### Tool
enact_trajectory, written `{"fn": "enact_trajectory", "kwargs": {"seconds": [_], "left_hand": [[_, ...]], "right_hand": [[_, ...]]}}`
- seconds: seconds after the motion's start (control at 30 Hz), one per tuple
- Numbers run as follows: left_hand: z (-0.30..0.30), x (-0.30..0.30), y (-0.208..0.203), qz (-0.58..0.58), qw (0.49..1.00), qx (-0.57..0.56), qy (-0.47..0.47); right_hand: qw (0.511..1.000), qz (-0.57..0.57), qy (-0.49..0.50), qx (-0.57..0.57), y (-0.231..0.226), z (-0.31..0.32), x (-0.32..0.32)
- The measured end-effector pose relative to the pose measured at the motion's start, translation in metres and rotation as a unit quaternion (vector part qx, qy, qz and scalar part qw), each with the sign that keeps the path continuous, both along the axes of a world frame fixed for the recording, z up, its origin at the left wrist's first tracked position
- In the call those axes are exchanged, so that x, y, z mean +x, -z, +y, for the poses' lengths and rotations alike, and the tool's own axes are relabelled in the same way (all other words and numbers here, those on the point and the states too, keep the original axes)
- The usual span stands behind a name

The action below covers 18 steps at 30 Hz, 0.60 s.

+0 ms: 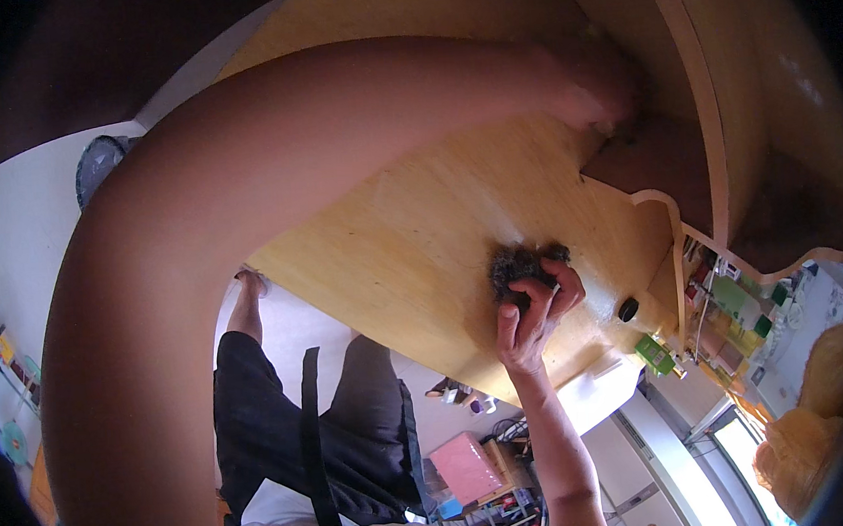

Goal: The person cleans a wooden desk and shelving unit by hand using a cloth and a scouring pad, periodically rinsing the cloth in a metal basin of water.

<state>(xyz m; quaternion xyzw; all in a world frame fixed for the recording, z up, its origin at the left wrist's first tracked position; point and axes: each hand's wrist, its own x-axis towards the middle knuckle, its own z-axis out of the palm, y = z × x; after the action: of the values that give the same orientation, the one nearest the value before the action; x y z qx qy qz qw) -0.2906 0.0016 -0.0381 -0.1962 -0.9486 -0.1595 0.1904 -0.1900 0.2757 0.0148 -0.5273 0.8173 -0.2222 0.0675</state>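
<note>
On the light wooden tabletop (pixel 381 236), my right hand (pixel 541 323) curls its fingers over a dark grey fuzzy clump (pixel 514 264). Whether the clump is dust, hair or a scourer I cannot tell. My left arm arches across the upper part of the view. At its end my left hand (pixel 605 89) sits bent in the shadowed corner beside a dark brown shelf board (pixel 664 163). Its fingers look closed, and a small pale bit shows at their edge. What they hold is hidden in the shadow.
Curved-edge wooden shelf panels (pixel 697 78) rise at the right. A round black cap (pixel 628 309) lies by the table edge, near a green container (pixel 655 353). Lower right hangs an orange-yellow bundle (pixel 814 421). A pink box (pixel 467 467) and clutter stand below the table.
</note>
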Motion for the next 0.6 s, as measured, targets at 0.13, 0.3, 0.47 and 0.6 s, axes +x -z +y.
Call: {"fn": "enact_trajectory", "kwargs": {"seconds": [0.13, 0.3, 0.47, 0.6], "left_hand": [[0.015, 0.008, -0.027, -0.037, 0.997, -0.004, -0.069], [0.004, 0.0, -0.027, 0.045, 0.991, -0.115, -0.052], [0.019, -0.015, 0.001, 0.083, 0.971, -0.084, -0.209], [0.007, -0.003, -0.027, -0.041, 0.99, -0.102, -0.086]], "right_hand": [[1.0, -0.005, 0.013, -0.014, -0.001, 0.007, -0.004], [0.999, -0.006, 0.013, -0.031, -0.001, 0.002, -0.002], [1.0, -0.007, 0.005, -0.029, 0.001, -0.005, 0.002], [1.0, -0.008, 0.013, -0.023, 0.0, 0.0, -0.002]]}}
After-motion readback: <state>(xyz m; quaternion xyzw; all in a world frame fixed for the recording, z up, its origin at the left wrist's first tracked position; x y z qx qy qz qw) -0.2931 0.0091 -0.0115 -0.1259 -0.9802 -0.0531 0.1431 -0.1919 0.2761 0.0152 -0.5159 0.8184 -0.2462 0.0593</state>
